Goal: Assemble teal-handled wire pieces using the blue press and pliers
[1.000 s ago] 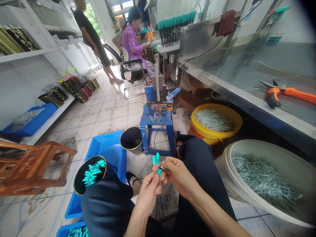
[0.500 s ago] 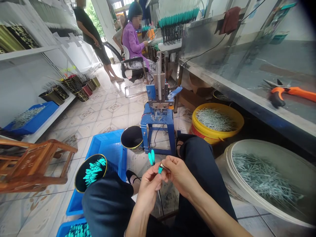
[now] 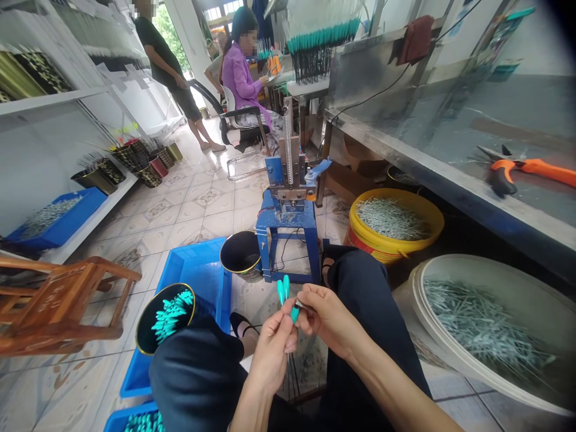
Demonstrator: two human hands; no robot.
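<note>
In front of my lap, my left hand [image 3: 275, 339] is closed round the thin dark stems of a few teal drop-shaped pieces [image 3: 283, 289]. Two of their teal ends stick up above my fingers, while the stems hang down below the palm. Another teal drop-shaped piece [image 3: 294, 313] sits between my two hands, tilted. Close against it, the thumb and forefinger of my right hand [image 3: 321, 312] pinch a small shiny piece [image 3: 304, 306] at its upper end. My fingers cover most of that small piece, so its kind is unclear.
Ahead stands a blue press with a spring [image 3: 290, 174]. At left are a bucket of teal pieces [image 3: 140, 333], a blue tray [image 3: 204, 255] and a wooden chair [image 3: 90, 294]. A yellow bucket [image 3: 360, 231], white tub [image 3: 418, 288] and pliers [image 3: 535, 168] are at right. Two people are beyond.
The teal ends in my left hand have shifted slightly right and stand more upright. The piece between my hands has tilted and shows more of its teal body.
</note>
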